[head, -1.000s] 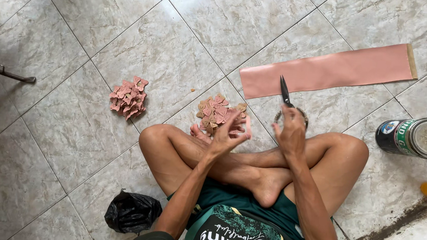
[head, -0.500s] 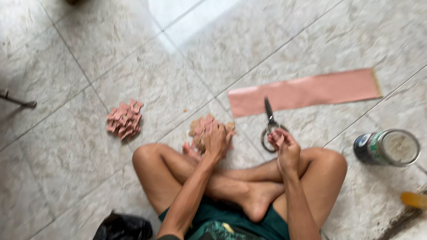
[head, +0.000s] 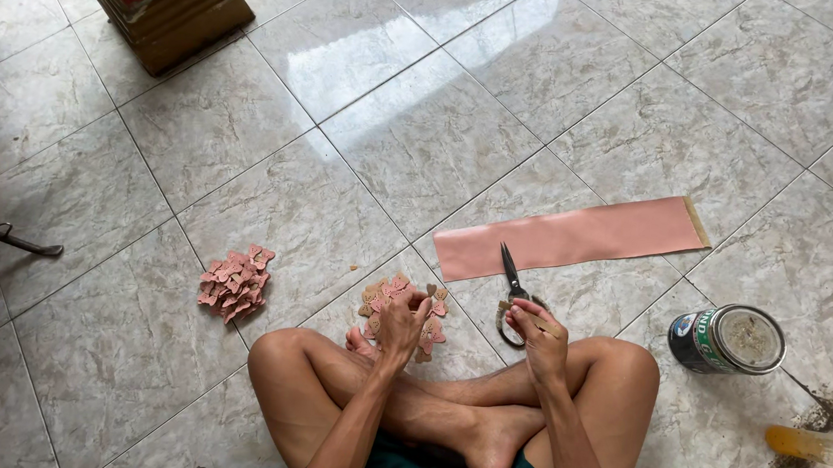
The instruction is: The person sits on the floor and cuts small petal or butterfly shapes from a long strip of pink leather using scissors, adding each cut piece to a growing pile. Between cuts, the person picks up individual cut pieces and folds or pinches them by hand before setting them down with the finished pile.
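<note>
The scissors (head: 512,294) lay just right of the frame's centre, blades pointing up toward the long pink strip (head: 572,240) and handles down by the knee. A second before, the right hand (head: 538,338) had held them up with the blades in the air; half a second before, they were lower, near the floor. By this moment they rested on the tiles, and the right hand's fingers were curled loosely together over the handle loops, touching them. Whether the fingers were inside the loops could not be told. That read as the cutting tool having been put down, or nearly so.

The left hand (head: 403,321), just left of the scissors, sat over the nearer heap of small pink cut pieces (head: 395,296), as it had in both earlier pictures. Its fingers were bunched, thumb against fingertips, seemingly pinching a piece, though the piece itself was too small to make out.

Further left lay a second pile of pink pieces (head: 233,282), well apart from the first. The view had tipped upward, so the strip now crossed the middle right of the frame. At lower right stood an open tin can (head: 728,339), with a yellow handle (head: 817,446) beyond it. A wooden pedestal base (head: 159,1) had come into view at upper left.
</note>
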